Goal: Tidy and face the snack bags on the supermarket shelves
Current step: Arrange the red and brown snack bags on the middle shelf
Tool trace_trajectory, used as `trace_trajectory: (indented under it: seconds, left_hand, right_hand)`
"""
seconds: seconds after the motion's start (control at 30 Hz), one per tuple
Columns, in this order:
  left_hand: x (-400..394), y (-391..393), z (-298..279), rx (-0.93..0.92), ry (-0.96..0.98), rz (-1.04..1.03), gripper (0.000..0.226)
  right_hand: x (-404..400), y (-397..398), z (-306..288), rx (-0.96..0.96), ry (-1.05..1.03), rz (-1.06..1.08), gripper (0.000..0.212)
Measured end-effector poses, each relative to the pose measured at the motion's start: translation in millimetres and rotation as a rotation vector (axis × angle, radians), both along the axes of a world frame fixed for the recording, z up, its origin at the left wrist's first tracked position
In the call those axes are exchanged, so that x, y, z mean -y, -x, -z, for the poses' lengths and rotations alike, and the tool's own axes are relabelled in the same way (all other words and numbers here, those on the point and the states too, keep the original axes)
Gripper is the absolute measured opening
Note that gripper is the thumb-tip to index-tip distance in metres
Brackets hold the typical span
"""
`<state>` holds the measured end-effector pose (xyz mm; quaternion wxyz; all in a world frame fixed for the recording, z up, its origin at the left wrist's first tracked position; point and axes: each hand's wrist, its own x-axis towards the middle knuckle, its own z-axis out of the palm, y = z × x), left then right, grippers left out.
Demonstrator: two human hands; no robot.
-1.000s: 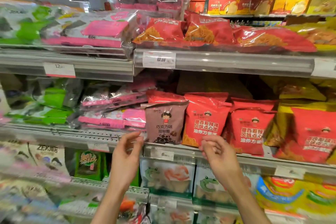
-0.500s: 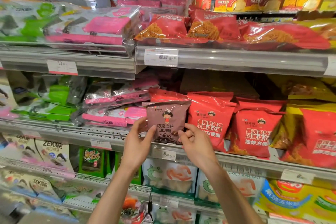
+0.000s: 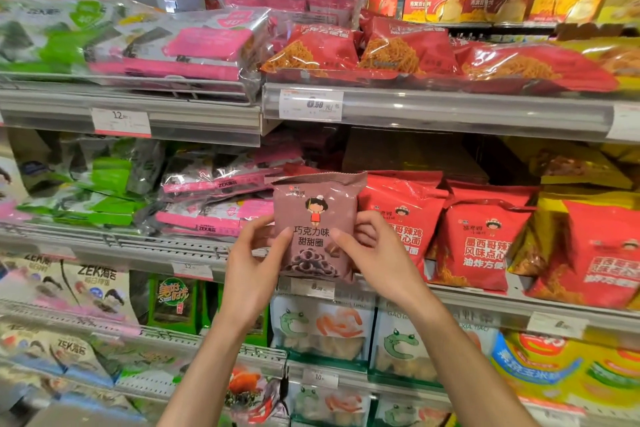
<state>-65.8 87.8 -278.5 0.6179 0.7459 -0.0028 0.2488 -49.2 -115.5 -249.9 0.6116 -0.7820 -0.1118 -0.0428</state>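
Holding the brown chocolate snack bag [image 3: 317,225] upright by its sides, my left hand [image 3: 252,270] and right hand [image 3: 377,260] now pinch it, fingers closed, where a moment ago they only reached. It stands at the shelf edge [image 3: 485,305] beside the red noodle bags [image 3: 481,239], front facing out, nearly faced.

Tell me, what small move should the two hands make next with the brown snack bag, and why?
Probably set the brown chocolate ring snack bag down upright on the shelf edge, front facing out. The left hand and right hand hold it by its sides, upright, just left of the red snack bags standing there.
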Motion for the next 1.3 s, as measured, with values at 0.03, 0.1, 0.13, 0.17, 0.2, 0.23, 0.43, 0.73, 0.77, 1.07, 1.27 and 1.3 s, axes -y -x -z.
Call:
trace_trajectory:
  seconds: [0.03,0.1,0.13,0.17,0.2,0.23,0.43,0.73,0.77,1.07,1.27,1.3]
  left_hand:
    - [3,4,1,-0.005,0.005,0.016,0.037]
    - [9,12,4,-0.018,0.017,0.061,0.036]
    - [12,16,5,-0.020,0.025,0.090,0.035]
    - [16,19,7,-0.021,0.033,0.124,0.035]
    - [20,23,9,-0.021,0.039,0.159,0.035]
    - [23,26,11,-0.022,0.040,0.192,0.035]
    - [49,35,32,-0.084,0.017,0.266,0.015]
    - [123,64,60,-0.143,0.081,0.360,0.014]
    - [132,67,61,-0.143,0.076,0.370,0.014]
    - [256,89,57,-0.136,0.095,0.324,0.011]
    - [370,111,54,-0.149,0.169,0.301,0.017]
    - [387,113,53,-0.159,0.169,0.302,0.019]
  right_hand:
    - [3,2,1,-0.034,-0.042,-0.027,0.044]
    - [8,10,4,-0.081,-0.115,-0.059,0.059]
    - [11,14,5,-0.090,-0.140,-0.053,0.067]
    - [14,19,7,-0.093,-0.154,-0.031,0.071]
    - [19,25,9,-0.090,-0.164,-0.004,0.072]
    - [24,31,11,-0.084,-0.170,0.023,0.069]
    - [75,72,30,-0.073,-0.205,0.166,0.039]
    - [172,132,65,-0.067,-0.209,0.429,0.037]
    - [184,136,70,-0.066,-0.220,0.447,0.039]
    - [318,161,84,-0.037,-0.265,0.464,0.035]
    - [428,178,85,-0.074,-0.285,0.401,0.024]
    - [444,182,84,-0.073,-0.293,0.398,0.027]
